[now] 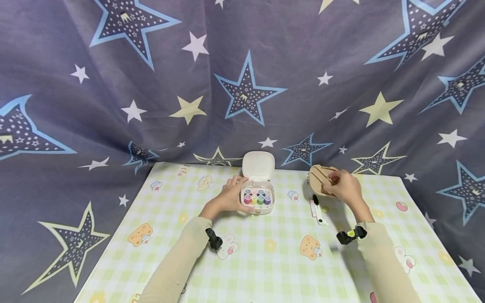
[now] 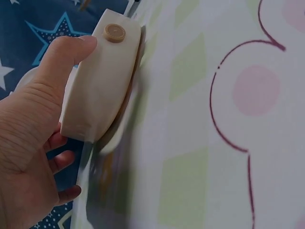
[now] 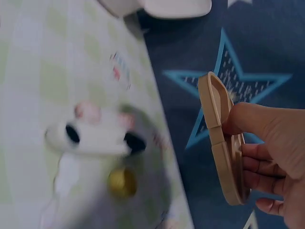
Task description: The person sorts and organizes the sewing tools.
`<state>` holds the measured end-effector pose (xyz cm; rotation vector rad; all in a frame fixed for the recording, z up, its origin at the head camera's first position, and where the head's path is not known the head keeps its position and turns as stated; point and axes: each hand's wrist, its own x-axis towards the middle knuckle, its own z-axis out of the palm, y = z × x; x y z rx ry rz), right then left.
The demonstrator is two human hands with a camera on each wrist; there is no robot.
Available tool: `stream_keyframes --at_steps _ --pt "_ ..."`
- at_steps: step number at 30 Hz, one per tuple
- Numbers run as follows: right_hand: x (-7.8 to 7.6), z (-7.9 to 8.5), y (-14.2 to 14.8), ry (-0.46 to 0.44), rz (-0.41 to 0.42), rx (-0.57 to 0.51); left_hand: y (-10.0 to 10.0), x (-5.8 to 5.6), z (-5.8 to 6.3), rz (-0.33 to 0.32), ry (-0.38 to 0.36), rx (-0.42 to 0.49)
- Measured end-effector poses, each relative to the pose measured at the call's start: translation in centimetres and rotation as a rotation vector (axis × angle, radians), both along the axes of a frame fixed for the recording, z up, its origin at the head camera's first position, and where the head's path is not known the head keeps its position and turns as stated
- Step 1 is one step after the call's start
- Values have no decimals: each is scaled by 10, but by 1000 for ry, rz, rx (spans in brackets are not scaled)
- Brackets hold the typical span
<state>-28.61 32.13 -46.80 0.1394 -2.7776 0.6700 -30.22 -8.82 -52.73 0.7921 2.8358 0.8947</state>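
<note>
My left hand grips the side of a white sewing box, thumb along its front beside the tan button. The box's lid stands open at the back. Inside sit several small colourful thread spools. Off to the right, my right hand pinches a tan plastic insert tray with moulded compartments, held tilted above the table, thumb on its inner face. A gold thimble and a slim white piece with black ends lie below it.
A pink-and-white strip lies beside the white piece. The table has a green checked cover with cartoon prints. A dark star-patterned curtain hangs right behind its far edge.
</note>
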Motion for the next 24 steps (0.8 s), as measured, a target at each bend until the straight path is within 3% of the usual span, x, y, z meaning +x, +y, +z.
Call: stream_keyframes --at_steps 11,24 --pt "3 33 -49 87 44 11 -4 0 3 -6 -16 -25" --pt "4 51 -115 123 72 17 -5 0 3 -8 -31 -11"
